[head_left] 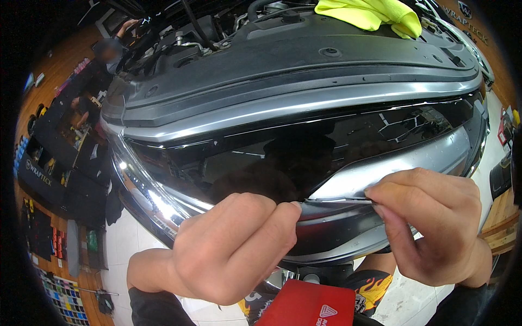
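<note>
- Fingers (391,187) of the person's right hand (435,217), right of the middle of the frame, pinch the end of a thin, straight grey strip (342,201); the tips hide that end.
- Curled up tight, the person's left hand (228,244) has a fingertip at the strip's other end, low in the middle. I cannot tell if it grips it, because the hand covers the spot.
- Along the low edge of a smooth silver panel (408,163) on the car's front lies the strip. What it is made of is hard to see.
- Behind the left hand, part of a shiny black panel (255,163) is covered. Its reflections are dim and muddled.
- A bright yellow-green cloth (370,13) is cut off by the top edge.
- A flat red thing (310,304) is cut off at the bottom.
- Another person (111,54), upper left, is partly hidden and blurry.
</note>
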{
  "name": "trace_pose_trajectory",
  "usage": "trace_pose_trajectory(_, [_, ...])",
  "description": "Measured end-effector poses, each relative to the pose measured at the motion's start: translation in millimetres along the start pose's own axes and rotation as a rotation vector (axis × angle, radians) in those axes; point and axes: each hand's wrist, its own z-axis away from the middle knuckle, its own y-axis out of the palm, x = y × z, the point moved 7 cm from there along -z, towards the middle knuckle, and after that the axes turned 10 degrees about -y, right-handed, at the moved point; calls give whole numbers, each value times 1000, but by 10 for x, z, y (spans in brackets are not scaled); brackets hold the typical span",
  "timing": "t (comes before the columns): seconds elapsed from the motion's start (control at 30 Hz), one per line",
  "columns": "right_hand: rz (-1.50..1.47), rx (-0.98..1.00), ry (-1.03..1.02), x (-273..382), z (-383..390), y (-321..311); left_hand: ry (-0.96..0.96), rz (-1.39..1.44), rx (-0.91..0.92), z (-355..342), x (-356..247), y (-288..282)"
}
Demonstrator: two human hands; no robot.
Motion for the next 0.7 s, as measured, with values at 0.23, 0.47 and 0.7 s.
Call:
trace_pose_trajectory(0.23, [2, -15, -22, -2, -10, 4, -5, -14, 2, 7, -1, 3])
trace_pose_trajectory(0.47, [-7, -26, -36, -9, 3, 2, -7, -14, 13, 4, 6, 2])
trace_pose_trajectory(0.7, [-5, -19, -53, -20, 2, -14, -12, -12, 11, 8, 4, 4])
